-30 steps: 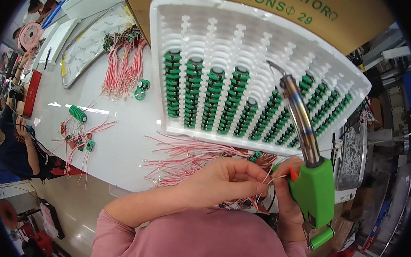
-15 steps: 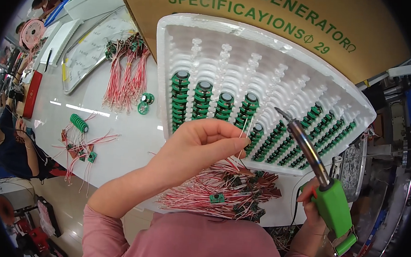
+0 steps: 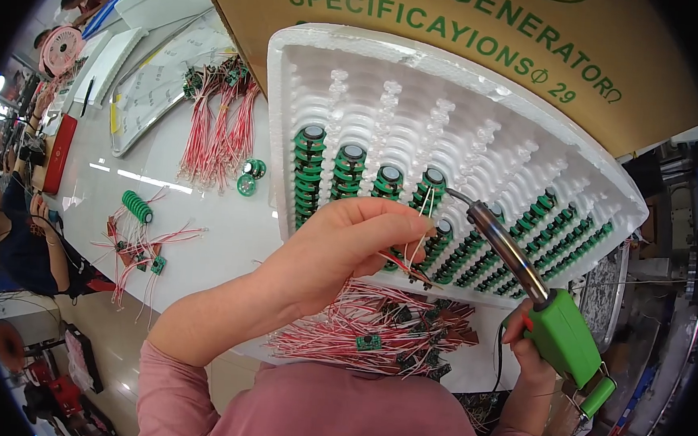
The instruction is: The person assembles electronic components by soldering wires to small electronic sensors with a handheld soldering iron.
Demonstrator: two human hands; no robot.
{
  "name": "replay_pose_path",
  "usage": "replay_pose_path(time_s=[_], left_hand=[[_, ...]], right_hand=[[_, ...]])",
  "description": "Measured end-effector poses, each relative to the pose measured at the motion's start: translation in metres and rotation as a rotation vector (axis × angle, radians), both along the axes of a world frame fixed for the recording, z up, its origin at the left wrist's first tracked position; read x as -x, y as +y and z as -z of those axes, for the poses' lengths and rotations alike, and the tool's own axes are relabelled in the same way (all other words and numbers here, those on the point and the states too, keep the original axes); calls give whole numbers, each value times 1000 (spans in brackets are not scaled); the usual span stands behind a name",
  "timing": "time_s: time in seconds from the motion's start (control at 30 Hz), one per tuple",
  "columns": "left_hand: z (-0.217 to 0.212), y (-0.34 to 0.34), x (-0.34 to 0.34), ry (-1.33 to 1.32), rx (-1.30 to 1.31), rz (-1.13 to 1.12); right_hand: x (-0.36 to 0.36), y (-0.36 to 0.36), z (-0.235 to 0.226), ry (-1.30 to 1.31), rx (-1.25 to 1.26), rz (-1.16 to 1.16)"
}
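Note:
My left hand (image 3: 339, 249) is closed, pinching thin white wires (image 3: 428, 197) between thumb and fingertips. Their ends point up, and red wires with what looks like a small brown board hang below the fingers. My right hand (image 3: 531, 355) grips a green soldering gun (image 3: 567, 339), which has a small green reel at its rear. Its dark bent tip reaches close to the tops of the wires; I cannot tell whether they touch. Behind both hands, a white foam tray (image 3: 399, 47) holds rows of round green-rimmed parts with silver-grey faces (image 3: 349, 170).
A heap of red and white wires with small boards (image 3: 318, 332) lies between me and the tray. Wire bundles (image 3: 222, 134), loose green discs (image 3: 247, 184) and a green coil (image 3: 136, 207) lie to the left. A cardboard box (image 3: 536, 38) stands behind the tray. Someone sits far left.
The soldering gun has moved slightly down and left, bringing its tip near the wires. My left hand has turned a little, so the red wires and brown board now show below it.

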State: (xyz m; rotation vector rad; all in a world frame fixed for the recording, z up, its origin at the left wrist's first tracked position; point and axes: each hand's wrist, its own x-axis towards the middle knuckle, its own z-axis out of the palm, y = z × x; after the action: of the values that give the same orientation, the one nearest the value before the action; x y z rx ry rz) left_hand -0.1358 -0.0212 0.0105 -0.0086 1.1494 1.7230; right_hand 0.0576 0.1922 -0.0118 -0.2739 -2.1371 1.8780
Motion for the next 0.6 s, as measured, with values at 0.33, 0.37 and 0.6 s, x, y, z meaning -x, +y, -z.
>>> replay_pose_path(time_s=[0.33,0.37,0.6], left_hand=[[0,0,0,-9,6,-3],[0,0,-1,-3,8,-3],[2,-2,0,-9,-2,12]], right_hand=[[4,4,0,-51,-154,-64],[5,3,0,-51,-155,-64],[7,0,-4,-51,-151,-47]])
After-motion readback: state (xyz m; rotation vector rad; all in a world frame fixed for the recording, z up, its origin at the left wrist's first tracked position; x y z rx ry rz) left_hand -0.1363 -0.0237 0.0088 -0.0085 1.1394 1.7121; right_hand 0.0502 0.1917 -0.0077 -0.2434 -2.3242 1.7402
